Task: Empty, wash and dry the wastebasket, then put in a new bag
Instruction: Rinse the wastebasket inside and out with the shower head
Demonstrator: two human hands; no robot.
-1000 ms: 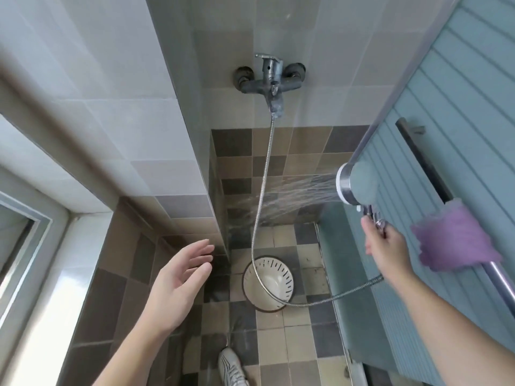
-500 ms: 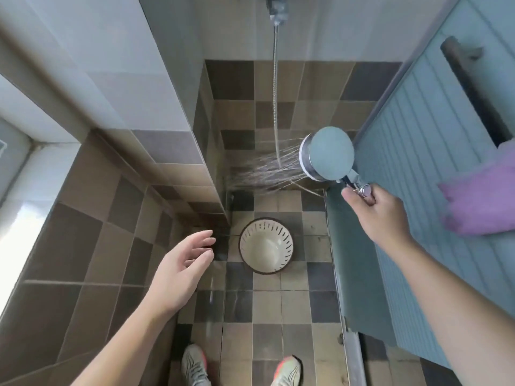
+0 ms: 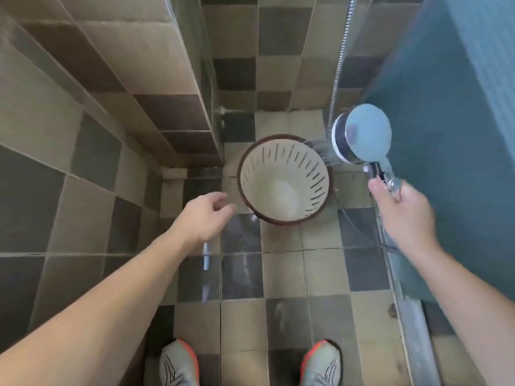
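An empty wastebasket (image 3: 284, 179), cream inside with slotted walls and a dark rim, stands upright on the tiled shower floor (image 3: 281, 274), close to the corner where the glass partition (image 3: 195, 79) meets the back wall. No bag or rubbish shows in it, so the emptying looks done and the washing step appears to be in hand.

Just beside the basket's far right rim, a round shower head (image 3: 359, 135) sprays a thin fan of water sideways across the rim's edge rather than down into the bucket. The person's right hand (image 3: 401, 210) grips the chrome handle below the head, fingers curled round it, with the metal hose (image 3: 341, 57) running up out of view behind.

The left hand (image 3: 204, 215) hovers near the basket's left rim but apart from it, holding nothing, its fingers loosely curled; it is somewhat blurred.

The next move, by the look of it, calls for turning the spray down into the basket, and for the free hand to steady or tilt the rim so water reaches the walls and drains through the slots. A light, slotted bucket may slide or tip under the jet on wet tiles.

Two grey shoes (image 3: 178, 363) with orange trim stand at the lower edge, and a blue-green shower panel (image 3: 459, 135) fills the right side.
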